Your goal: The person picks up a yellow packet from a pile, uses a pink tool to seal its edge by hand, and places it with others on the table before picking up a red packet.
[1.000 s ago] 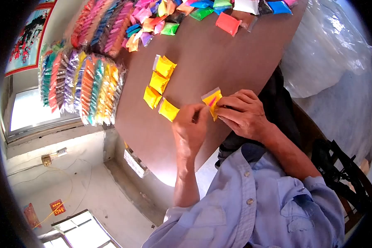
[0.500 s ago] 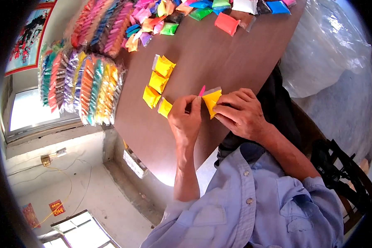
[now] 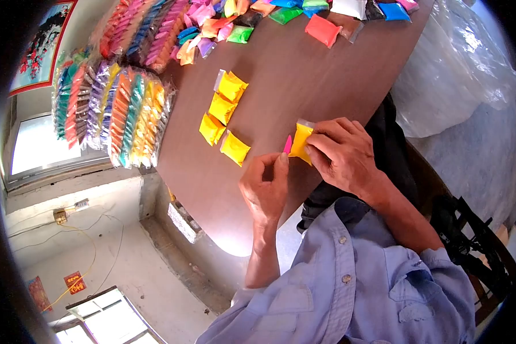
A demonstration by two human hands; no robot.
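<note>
Between thumb and forefinger my left hand [image 3: 266, 186] pinches a small pink piece [image 3: 288, 144], its tip pointing up. Just right of it, my right hand [image 3: 347, 155] holds a yellow packet [image 3: 301, 141] by its right side; the packet has a clear strip at its top end. Left of my hands, a single yellow packet [image 3: 235, 148] lies on the brown table [image 3: 281, 74]. Beyond it several more yellow packets [image 3: 222, 108] form a slanting row, touching or nearly touching one another.
Bundles of colourful packets in clear plastic [image 3: 117, 114] stand along the table's left edge. Loose coloured packets [image 3: 241, 34] lie at the far edge, with a red packet [image 3: 322, 30] nearer. A large clear plastic bag [image 3: 447, 74] is at the right.
My left hand has moved slightly down and right, uncovering more of the nearest yellow packet. The held yellow packet and pink piece sit a little further right and lower, and the packet is more upright.
</note>
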